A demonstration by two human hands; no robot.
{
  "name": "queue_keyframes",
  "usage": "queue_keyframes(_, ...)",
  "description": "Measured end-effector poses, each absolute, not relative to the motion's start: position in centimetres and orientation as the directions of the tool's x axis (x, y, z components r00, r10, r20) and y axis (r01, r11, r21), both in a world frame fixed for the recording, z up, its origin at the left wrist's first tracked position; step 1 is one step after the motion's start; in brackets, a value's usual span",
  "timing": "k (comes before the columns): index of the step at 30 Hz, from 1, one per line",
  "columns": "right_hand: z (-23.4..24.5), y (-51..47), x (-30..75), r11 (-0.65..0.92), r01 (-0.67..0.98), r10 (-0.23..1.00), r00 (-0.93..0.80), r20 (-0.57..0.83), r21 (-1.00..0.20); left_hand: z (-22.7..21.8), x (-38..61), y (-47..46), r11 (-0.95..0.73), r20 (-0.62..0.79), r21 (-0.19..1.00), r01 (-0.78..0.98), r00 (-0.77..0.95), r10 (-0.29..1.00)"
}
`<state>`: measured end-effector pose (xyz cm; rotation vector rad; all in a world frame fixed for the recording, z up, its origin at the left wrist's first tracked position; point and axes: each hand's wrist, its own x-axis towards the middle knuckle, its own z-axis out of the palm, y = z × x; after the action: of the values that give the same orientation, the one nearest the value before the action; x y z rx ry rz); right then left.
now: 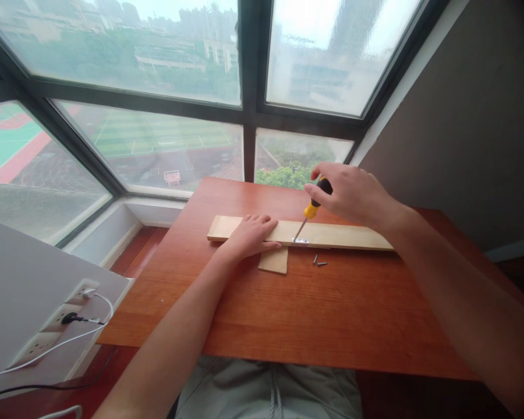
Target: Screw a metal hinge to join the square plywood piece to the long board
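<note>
A long pale wooden board [340,234] lies across the table. My left hand [254,234] rests flat on it, left of a small metal bracket [303,240] at the board's near edge. In my right hand [353,192] is a screwdriver [311,209] with a yellow and black handle, fingers closed round its top. Its shaft slants down to the left, and the tip meets the bracket. Under the board's near edge a small flat wooden piece [273,261] sticks out toward me. A couple of loose screws [320,263] lie just in front of the board.
The reddish-brown wooden table [314,314] stands against large framed windows [166,139]. At lower left, wall sockets [55,320] hold plugs with a white cable [52,350] and a black one. A grey wall [467,134] rises on the right.
</note>
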<state>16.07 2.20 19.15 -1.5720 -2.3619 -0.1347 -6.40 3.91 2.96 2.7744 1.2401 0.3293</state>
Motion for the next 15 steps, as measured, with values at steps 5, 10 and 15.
queue_keyframes(5,19.49,2.21,16.19,0.542,0.812,0.836,-0.493,0.243,-0.218,2.99,-6.41,3.91,-0.667,0.160,0.151,0.729,0.648,0.745)
queue_keyframes(10,19.27,1.87,15.48,0.344,0.939,0.887,-0.332,0.322,0.020,3.05,-6.43,3.88,-0.671,0.161,0.151,0.726,0.652,0.741)
queue_keyframes(15,19.84,1.73,15.84,0.465,0.875,0.874,-0.430,0.225,-0.137,2.94,-6.39,3.95,-0.668,0.161,0.145,0.730,0.649,0.744)
